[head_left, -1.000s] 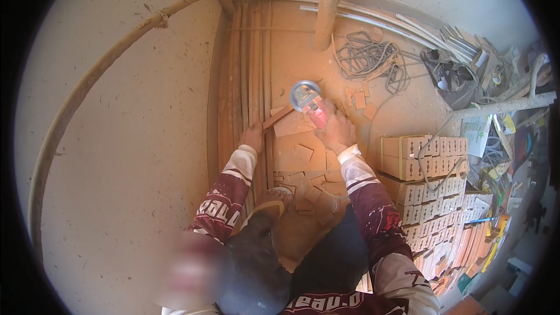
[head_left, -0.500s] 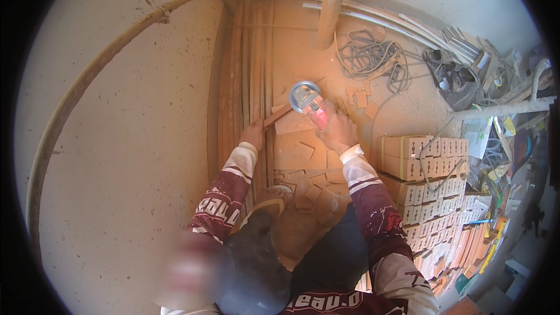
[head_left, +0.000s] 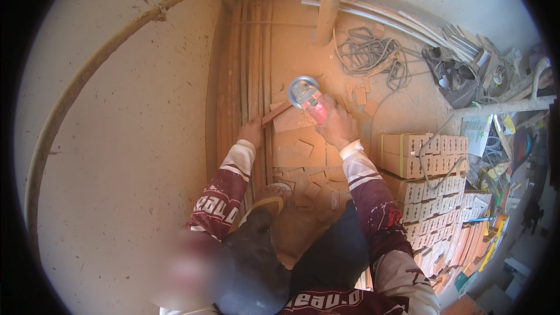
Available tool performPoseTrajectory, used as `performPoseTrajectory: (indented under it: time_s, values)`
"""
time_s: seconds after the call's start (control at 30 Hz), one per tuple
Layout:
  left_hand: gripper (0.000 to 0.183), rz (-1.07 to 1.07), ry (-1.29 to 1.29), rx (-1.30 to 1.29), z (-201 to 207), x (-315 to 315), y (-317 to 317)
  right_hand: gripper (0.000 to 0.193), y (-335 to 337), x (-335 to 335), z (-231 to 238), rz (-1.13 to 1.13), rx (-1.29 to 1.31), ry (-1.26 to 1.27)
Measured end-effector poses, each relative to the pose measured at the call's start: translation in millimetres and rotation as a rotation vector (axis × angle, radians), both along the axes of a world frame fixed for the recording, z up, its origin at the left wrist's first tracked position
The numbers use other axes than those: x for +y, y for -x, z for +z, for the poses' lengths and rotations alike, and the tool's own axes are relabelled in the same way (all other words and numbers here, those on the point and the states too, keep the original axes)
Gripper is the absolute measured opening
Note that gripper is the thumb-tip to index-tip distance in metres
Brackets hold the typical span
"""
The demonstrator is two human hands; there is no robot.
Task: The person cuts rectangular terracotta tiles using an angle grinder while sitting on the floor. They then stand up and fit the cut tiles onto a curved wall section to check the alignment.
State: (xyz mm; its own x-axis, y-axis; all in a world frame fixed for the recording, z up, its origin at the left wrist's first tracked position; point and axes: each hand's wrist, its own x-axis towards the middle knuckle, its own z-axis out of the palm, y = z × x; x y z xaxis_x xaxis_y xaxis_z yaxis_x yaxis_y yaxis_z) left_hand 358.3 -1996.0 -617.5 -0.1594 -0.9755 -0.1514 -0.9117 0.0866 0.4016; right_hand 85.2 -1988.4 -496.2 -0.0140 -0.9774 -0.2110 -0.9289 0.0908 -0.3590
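Observation:
My right hand [head_left: 338, 125] is wrapped round the red body of an angle grinder [head_left: 315, 107]. The grinder's round disc and guard sit at the far end of a narrow reddish-brown tile strip [head_left: 277, 112]. Whether the disc touches the strip I cannot tell. My left hand [head_left: 251, 130] grips the near end of that strip, beside the long wooden poles [head_left: 255, 76]. Under the strip lies a flat, dusty tile [head_left: 291, 120] on the floor.
Broken tile pieces [head_left: 315, 184] lie near my sandalled foot [head_left: 276, 193]. A tangled cable [head_left: 370, 52] is at the far right. Stacked tile boxes [head_left: 420, 154] stand right of my arm. A wooden post [head_left: 330, 6] rises ahead; a wall [head_left: 128, 140] is at left.
The grinder has shifted very slightly to the left and nearer me relative to the strip's end. Both hands keep their grips, and the view has shifted slightly.

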Motion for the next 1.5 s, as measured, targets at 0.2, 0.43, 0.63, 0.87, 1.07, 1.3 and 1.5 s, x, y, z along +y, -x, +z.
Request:
performPoseTrajectory:
  time_s: [0.2,0.43,0.63,0.87,1.07,1.3,1.5]
  values:
    - [0.013,0.012,0.004,0.043,3,-1,1,0.083,-1,2,2,-0.005,0.006,-0.015]
    - [0.016,0.022,0.007,0.094,2,3,-2,0.086,-3,4,6,0.016,0.003,-0.024]
    - [0.013,0.013,-0.001,0.077,2,2,-3,0.087,-5,3,10,0.031,0.002,-0.032]
    - [0.011,0.008,0.017,0.053,0,1,-3,0.085,-4,4,9,0.036,0.026,-0.026]
    - [0.011,0.015,0.019,0.044,3,2,-1,0.082,-4,2,15,-0.002,0.002,-0.043]
    - [0.010,0.012,-0.007,0.012,8,1,1,0.081,-7,2,17,0.022,0.011,-0.087]
    - [0.009,-0.002,0.017,0.014,0,0,-3,0.080,-3,4,11,0.006,0.003,-0.034]
